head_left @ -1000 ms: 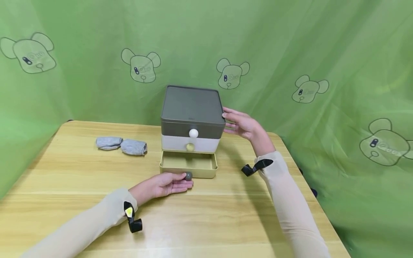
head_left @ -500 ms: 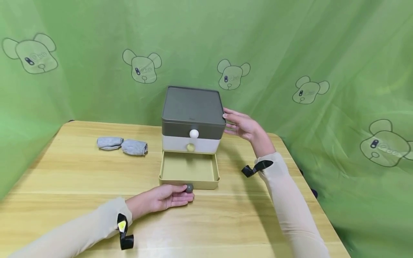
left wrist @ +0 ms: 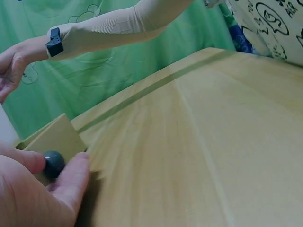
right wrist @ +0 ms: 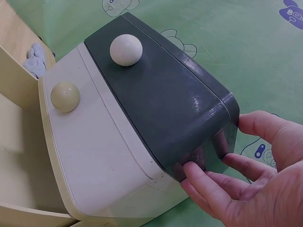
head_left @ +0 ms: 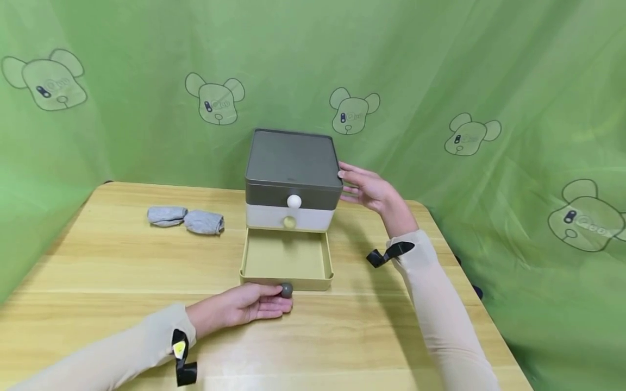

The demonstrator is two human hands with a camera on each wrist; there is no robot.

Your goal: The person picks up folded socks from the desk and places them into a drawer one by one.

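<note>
A small three-drawer cabinet (head_left: 292, 163) stands mid-table, with a dark grey top drawer, a white middle drawer (right wrist: 99, 156) and a yellow-green bottom drawer (head_left: 286, 259). The bottom drawer is pulled far out and looks empty. My left hand (head_left: 280, 297) pinches its grey knob (head_left: 286, 290) between thumb and fingers; the left wrist view shows the knob (left wrist: 54, 162) in that pinch. My right hand (head_left: 349, 182) rests with straight fingers (right wrist: 208, 187) against the cabinet's right side, at the dark top drawer (right wrist: 161, 90). The top and middle drawers are closed.
Two rolled grey socks (head_left: 166, 215) (head_left: 204, 222) lie on the wooden table (head_left: 342, 336) left of the cabinet. A green cloth with bear prints (head_left: 440, 81) hangs behind and to both sides. The table's right edge runs close to my right forearm.
My left hand has drawn the bottom drawer further out toward me by its knob. The right hand has stayed against the cabinet's side.
</note>
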